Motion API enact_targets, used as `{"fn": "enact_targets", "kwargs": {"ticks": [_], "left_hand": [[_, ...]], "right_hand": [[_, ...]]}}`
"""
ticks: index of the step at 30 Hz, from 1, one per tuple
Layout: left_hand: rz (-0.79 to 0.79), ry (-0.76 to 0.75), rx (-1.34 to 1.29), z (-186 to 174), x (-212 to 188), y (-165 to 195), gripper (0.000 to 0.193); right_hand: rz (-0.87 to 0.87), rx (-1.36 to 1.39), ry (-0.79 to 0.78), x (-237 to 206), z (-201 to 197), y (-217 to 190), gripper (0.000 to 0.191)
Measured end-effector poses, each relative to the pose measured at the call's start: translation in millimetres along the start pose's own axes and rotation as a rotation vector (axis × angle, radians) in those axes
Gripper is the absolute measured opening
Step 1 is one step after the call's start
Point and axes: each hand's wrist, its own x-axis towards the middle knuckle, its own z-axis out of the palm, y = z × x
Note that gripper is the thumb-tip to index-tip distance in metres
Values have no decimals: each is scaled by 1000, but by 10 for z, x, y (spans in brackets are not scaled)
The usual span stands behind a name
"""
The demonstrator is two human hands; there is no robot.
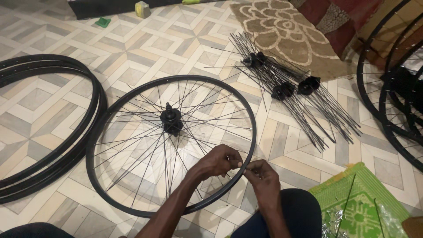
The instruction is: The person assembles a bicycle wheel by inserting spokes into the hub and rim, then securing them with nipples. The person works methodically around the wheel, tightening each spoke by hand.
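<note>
Both hands at wheel rim [132, 94] near edge: left hand [219, 161] and right hand [263, 177] fingers pinched on a spoke [200, 143], wrists bent inward.

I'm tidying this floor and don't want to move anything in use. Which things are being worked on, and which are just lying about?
In use:
- left hand and right hand, both at the rim
- wheel rim
- hub

Lying about:
- stacked bare rims
- loose hubs with spokes
- green mat
- patterned rug

Bare forearms, 2 ringless hands, dark trousers [299, 211] at the knee.
</note>
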Motion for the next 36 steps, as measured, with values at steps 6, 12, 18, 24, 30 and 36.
{"fn": "enact_targets", "kwargs": {"ticks": [6, 12, 18, 24, 30, 36], "left_hand": [[24, -15, -4, -26, -13, 12, 19], [17, -54, 61, -13, -61, 88, 24], [134, 13, 152, -3, -106, 192, 29], [107, -77, -40, -54, -109, 253, 33], [95, -34, -46, -15, -75, 211, 31], [251, 52, 126, -18, -63, 138, 28]], "right_hand": [[-1, 7, -6, 22, -5, -38, 17], [126, 48, -137, 75, -64, -55, 16], [-86, 124, -125, 50, -19, -43, 20], [-93, 71, -67, 68, -16, 45, 18], [-101, 124, -66, 95, -5, 122, 15], [-118, 138, -69, 85, 8, 98, 17]]}}
